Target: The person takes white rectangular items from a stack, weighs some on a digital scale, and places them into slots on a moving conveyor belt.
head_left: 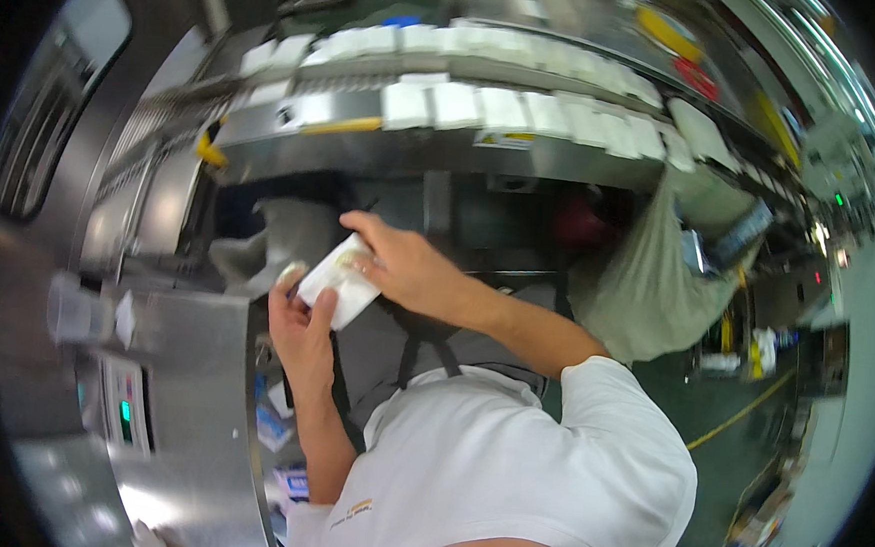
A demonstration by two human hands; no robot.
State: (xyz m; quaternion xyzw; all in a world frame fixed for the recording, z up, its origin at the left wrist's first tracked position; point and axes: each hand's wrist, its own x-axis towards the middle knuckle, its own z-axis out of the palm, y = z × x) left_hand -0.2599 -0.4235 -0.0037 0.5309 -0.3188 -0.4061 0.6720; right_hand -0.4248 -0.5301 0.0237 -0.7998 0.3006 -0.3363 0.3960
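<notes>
In front of my waist, both hands hold a small white rectangular pad [351, 308], which looks like a stack of folded tissues or wipes. My left hand [300, 335] grips its lower left side, the thumb pressed on top. From the right, my right hand [398, 267] lies across its upper end, with fingers on the pad's face. Whitish coverings show on some fingertips. Beyond my hands, a row of similar white pads [503, 111] lies along the near side of a metal conveyor line. A second row of white pads [492, 44] runs behind it.
A steel table [200, 389] at my left bears a scale [126, 405] with a green display and a clear plastic container [77, 309]. Pale cloth [638, 276] hangs off the conveyor's right end, some packets on it. Boxes and packages line the floor at far right.
</notes>
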